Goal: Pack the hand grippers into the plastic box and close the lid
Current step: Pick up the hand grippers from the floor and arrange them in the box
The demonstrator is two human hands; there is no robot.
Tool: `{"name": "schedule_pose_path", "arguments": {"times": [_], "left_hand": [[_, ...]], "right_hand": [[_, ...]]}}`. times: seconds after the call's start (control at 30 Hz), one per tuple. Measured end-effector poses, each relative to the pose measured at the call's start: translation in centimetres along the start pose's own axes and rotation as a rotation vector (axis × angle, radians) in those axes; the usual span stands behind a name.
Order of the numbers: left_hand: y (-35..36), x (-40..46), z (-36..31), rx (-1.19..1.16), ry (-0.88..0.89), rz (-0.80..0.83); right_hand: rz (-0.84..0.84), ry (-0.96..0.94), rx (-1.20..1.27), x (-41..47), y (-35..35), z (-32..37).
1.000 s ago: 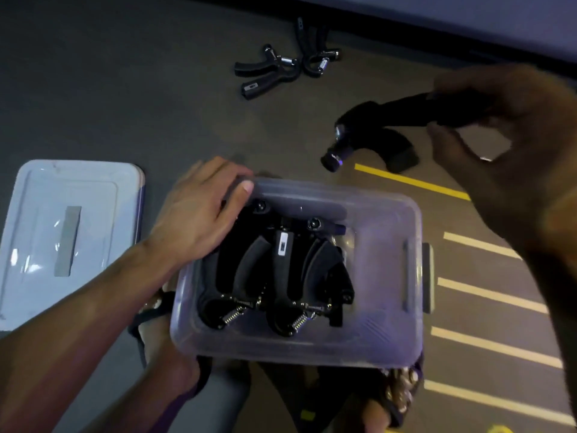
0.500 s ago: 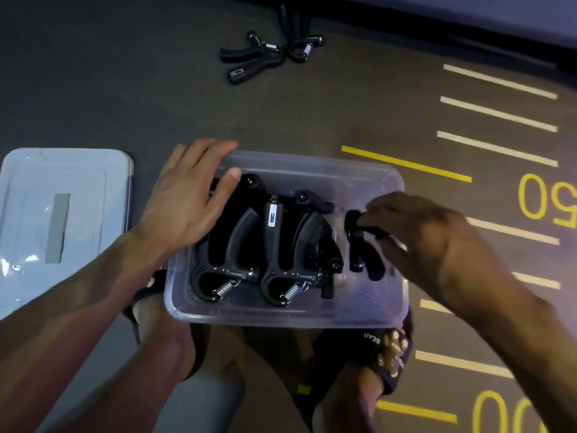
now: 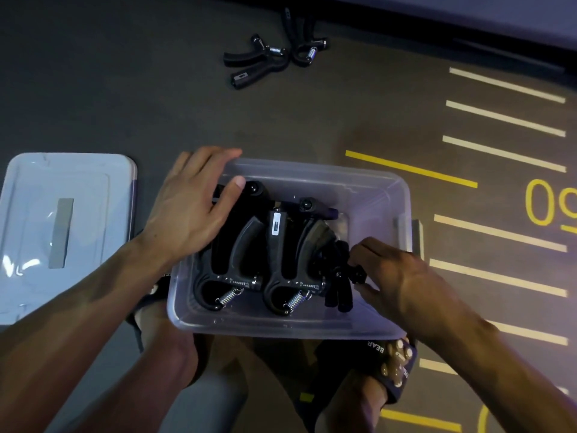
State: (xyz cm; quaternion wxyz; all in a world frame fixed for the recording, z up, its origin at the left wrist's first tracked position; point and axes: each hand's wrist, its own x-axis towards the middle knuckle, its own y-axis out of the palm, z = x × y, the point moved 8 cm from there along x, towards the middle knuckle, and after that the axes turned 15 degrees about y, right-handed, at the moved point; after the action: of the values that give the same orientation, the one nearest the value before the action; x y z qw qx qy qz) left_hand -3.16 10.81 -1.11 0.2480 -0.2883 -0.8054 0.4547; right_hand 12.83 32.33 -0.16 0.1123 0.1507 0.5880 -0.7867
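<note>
Since the earlier frames, the right hand [image 3: 402, 282] has carried a black spring-loaded hand gripper [image 3: 338, 285] from above the floor into the clear rectangular plastic box [image 3: 374, 326], where it now stands against the two grippers already packed [image 3: 259, 254]. Its fingers [image 3: 359, 248] remain pinched on the gripper's knob end. The left hand [image 3: 190, 210] lies flat and open over the box's left rim, steadying the packed row. Free room remains along the right wall. Two more black grippers [image 3: 265, 59] lie on the floor, well apart from the box; the pale lid [image 3: 31, 245] rests to its left, so packing appears incomplete.
</note>
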Motion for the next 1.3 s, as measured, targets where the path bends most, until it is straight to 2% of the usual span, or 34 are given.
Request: {"name": "schedule_pose_path", "arguments": {"times": [0.3,0.77,1.0,1.07,1.2,1.3], "left_hand": [[0.0,0.0,0.2,0.003,-0.002,-0.002],[-0.1,0.0,0.1,-0.022,-0.016,0.000],[-0.2,0.1,0.2,-0.037,-0.021,0.006],[-0.3,0.3,0.2,-0.042,-0.020,0.002],[-0.5,1.1,0.7,-0.068,-0.029,0.008],[-0.6,2.1,1.3,-0.122,-0.052,0.040]], "right_hand": [[-0.029,-0.021,-0.011,-0.4,0.0,1.2],[0.129,0.106,0.068,0.8,0.6,-0.4],[0.282,0.188,0.112,2.2,-1.2,-1.0],[0.221,0.154,0.136,3.7,-3.7,-0.4],[-0.079,0.113,0.249,8.5,-10.0,0.5],[-0.156,0.097,0.266,13.6,-11.4,0.6]]}}
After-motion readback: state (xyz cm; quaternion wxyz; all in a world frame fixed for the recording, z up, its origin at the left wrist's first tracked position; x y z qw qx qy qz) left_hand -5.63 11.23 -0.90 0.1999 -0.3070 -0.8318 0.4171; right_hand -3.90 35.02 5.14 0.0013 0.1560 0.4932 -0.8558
